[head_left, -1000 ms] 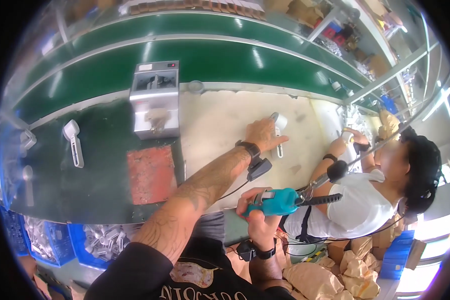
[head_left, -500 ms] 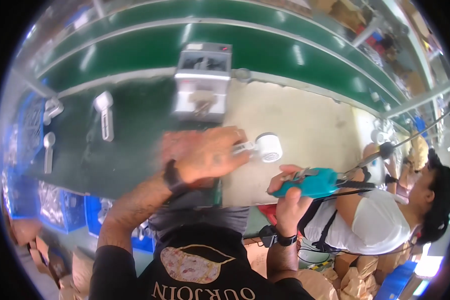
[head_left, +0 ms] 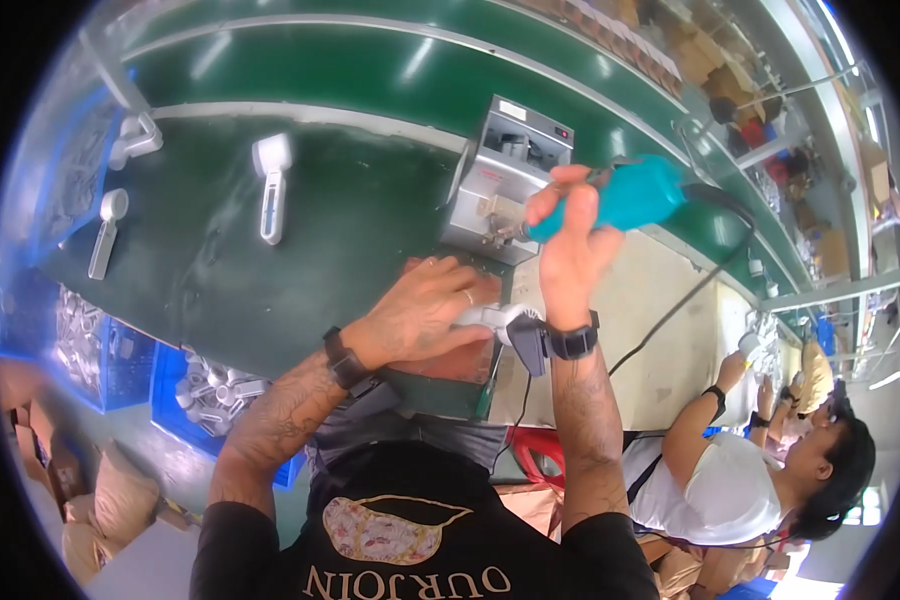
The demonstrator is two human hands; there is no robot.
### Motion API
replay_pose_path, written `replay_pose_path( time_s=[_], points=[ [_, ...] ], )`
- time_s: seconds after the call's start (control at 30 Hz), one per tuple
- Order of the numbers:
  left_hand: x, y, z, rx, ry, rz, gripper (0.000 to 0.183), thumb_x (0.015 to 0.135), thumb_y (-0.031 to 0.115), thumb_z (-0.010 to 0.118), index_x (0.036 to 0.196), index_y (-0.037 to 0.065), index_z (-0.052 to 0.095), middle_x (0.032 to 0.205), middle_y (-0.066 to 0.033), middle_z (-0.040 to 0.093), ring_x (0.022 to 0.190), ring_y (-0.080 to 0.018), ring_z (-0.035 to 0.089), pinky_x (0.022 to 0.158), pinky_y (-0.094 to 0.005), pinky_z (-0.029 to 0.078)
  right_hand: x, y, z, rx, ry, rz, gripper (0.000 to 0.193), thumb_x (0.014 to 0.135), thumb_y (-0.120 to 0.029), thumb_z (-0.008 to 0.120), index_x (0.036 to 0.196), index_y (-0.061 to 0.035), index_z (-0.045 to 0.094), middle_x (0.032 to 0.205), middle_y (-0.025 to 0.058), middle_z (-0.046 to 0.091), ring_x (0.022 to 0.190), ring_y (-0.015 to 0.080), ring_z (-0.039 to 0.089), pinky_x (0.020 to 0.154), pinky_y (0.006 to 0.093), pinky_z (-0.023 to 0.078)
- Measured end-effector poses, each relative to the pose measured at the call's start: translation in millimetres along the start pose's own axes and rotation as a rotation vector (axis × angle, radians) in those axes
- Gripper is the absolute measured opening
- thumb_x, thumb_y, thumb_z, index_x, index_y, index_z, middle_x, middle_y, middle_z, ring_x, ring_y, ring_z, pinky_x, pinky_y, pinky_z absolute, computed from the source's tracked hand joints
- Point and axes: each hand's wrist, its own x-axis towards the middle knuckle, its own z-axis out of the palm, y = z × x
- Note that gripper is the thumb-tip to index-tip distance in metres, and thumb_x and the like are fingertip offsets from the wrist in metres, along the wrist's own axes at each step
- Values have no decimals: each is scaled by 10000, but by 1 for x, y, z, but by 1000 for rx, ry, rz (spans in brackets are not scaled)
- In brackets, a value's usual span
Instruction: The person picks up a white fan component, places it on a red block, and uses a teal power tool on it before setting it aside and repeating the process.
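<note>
My right hand [head_left: 578, 240] is wrapped round a teal electric screwdriver [head_left: 635, 195]. Its tip reaches the front outlet of a grey screw-feeder box [head_left: 485, 190], which stands tilted in the view. Over a reddish-brown pad [head_left: 420, 365], my left hand [head_left: 420, 310] grips a white handle-shaped piece [head_left: 485, 316] with a rounded head. Part of that piece is hidden by my fingers and my right wrist. Two similar white pieces lie on the green bench top to the left, a long-handled one [head_left: 272, 195] and a slimmer one [head_left: 108, 232].
Blue bins [head_left: 130, 365] with white parts stand along the bench's left and front edges. A black cable [head_left: 685, 300] hangs from the screwdriver across the beige board [head_left: 630, 290]. At the right, a person in white [head_left: 735, 470] works at the same bench.
My right hand has raised the screwdriver up and away to the screw feeder. My left hand has brought the white piece down onto the pad. The view has turned somewhat.
</note>
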Motion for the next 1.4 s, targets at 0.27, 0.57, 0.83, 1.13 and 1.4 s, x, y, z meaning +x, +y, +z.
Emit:
replay_pose_path(
  time_s=[0.27,0.57,0.83,1.13,1.4],
  points=[
    [-3,-2,12,4,88,-39,434,839,378,752,1195,141,676,1084,-34,624,990,-246,570,921,-408,453,2,34,15,-34,57,43,312,1040,-321,564,1012,-11,586,707,43,586,618,144,574,580,275,455],
    [-1,-5,13,-2,112,-57,419,819,376,768,1157,140,693,1066,-29,632,983,-245,578,897,-419,459,-36,-7,-5,-116,20,154,387,1035,-357,548,1068,27,589,706,63,585,621,155,571,580,291,455],
    [-3,-6,12,-20,64,-83,407,829,404,759,1141,149,704,1074,-27,637,990,-244,580,900,-420,458,-55,-8,-12,-44,1,177,432,1020,-372,572,1081,56,571,725,78,577,642,184,573,597,323,471],
    [-3,-5,12,-14,46,-27,459,874,381,702,1231,102,622,1068,-64,596,1028,-261,545,911,-414,427,-60,12,-14,40,-21,150,397,1032,-369,570,975,21,525,709,77,545,623,183,541,598,335,458],
    [-1,-3,11,15,91,-41,417,856,405,739,1148,112,680,1081,-72,621,989,-289,573,879,-445,461,-59,14,-15,22,-80,132,386,1048,-361,541,940,8,505,705,83,541,620,180,533,597,334,455]
  ],
)
